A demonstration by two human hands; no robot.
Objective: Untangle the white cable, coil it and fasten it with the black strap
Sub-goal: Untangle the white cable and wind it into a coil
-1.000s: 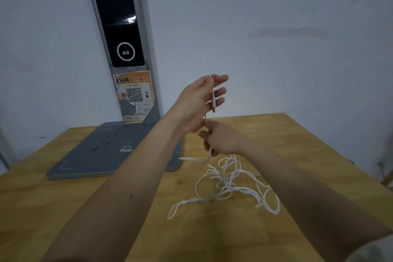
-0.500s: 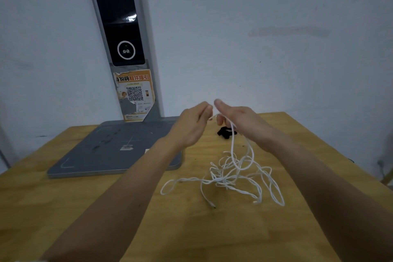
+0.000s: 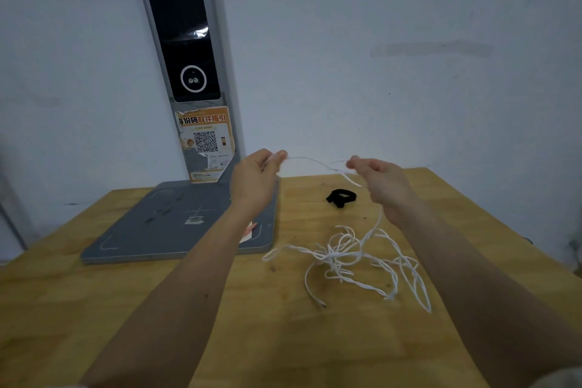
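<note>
The white cable (image 3: 346,257) sits mostly as a knotted heap on the bench (image 3: 94,293), to my right of centre; from the heap one strand climbs to my right hand (image 3: 379,179), and a short length runs on across the air to my left hand (image 3: 256,179); I judge this stretch is held taut between the two so I can find a free run of cord and draw it clear of the knot rather than tugging at the heap blindly. Both hands are raised above the far part of the bench, well apart from each other, each with fingers curled and pinching the cable; the left grips near one end of the span, the right grips where the span meets the strand falling to the heap. One plug end (image 3: 321,304) lies loose at the near edge of the heap; the other end I cannot place.

The black strap (image 3: 341,197) lies on the bench beyond the heap, untouched, between my two hands as I see it; kept aside, I take it, until the coil exists.

To the left stands a grey scanner base (image 3: 157,230) with its upright post (image 3: 185,41) against the wall, bearing an orange QR sticker (image 3: 206,142). The stretched span is thin and blurred against the pale wall; exactly where my fingertips meet it, and how the loops cross inside the knot, I cannot make out.
</note>
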